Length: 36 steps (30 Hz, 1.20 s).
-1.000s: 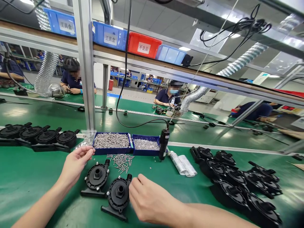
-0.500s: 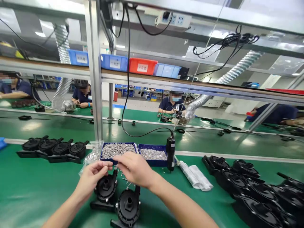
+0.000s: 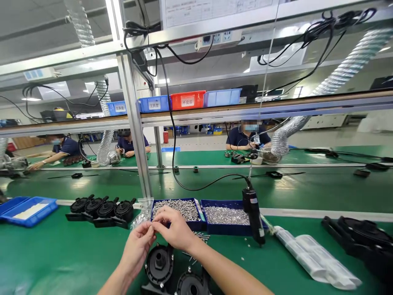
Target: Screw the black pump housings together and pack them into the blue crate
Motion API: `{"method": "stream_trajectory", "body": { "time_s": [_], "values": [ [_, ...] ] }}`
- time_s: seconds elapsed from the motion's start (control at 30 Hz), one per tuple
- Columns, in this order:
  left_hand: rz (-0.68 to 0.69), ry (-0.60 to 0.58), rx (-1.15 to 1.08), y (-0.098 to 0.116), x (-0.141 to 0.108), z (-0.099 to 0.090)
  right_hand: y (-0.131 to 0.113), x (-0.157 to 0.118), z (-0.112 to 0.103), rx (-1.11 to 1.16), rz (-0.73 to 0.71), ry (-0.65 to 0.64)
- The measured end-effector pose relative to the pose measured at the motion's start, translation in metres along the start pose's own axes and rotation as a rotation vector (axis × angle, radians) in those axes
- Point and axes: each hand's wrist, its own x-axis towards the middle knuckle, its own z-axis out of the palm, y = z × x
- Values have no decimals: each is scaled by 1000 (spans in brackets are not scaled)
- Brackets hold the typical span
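Note:
My left hand (image 3: 137, 242) and my right hand (image 3: 174, 230) meet fingertip to fingertip in front of the screw tray. Both are pinched closed; whatever lies between the fingers is too small to make out. Below them a black round pump housing (image 3: 159, 264) with screws round its rim sits on the green bench. A second pump housing (image 3: 190, 283) is partly cut off by the lower edge and my right forearm. Behind my hands stands a blue tray (image 3: 196, 225) of long screws, and some loose screws (image 3: 201, 237) lie in front of it.
Another blue tray (image 3: 225, 228) holds small metal parts. A black electric screwdriver (image 3: 253, 215) hangs on its cable before it. White rolled sleeves (image 3: 310, 256) and black housings (image 3: 362, 233) lie right. Several housings (image 3: 106, 208) and a blue bin (image 3: 29, 221) stand left. Co-workers sit opposite.
My view has shifted, so the bench appears further right and lower. My hands, slightly apart before, have come together at the fingertips.

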Motion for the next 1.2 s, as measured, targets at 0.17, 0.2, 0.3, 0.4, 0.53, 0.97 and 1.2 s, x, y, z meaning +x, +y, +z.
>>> {"method": "stream_trajectory", "body": {
  "time_s": [0.17,0.2,0.3,0.4,0.53,0.97,1.2],
  "values": [
    [-25,58,30,8,1,-2,-5,5,-17,92,182,-164],
    [-39,77,23,10,1,-1,-6,5,-21,22,174,-210],
    [-48,111,25,14,-1,1,-5,7,-29,-241,29,-240],
    [-11,104,88,16,-4,2,-1,7,-28,-273,-19,-232],
    [58,85,178,17,-7,2,4,5,-26,-239,-14,-238],
    [73,-24,218,16,-6,-2,8,3,-24,-137,-58,-281],
    [54,-44,203,23,-5,-3,6,5,-24,38,31,-267]
  ]
}}
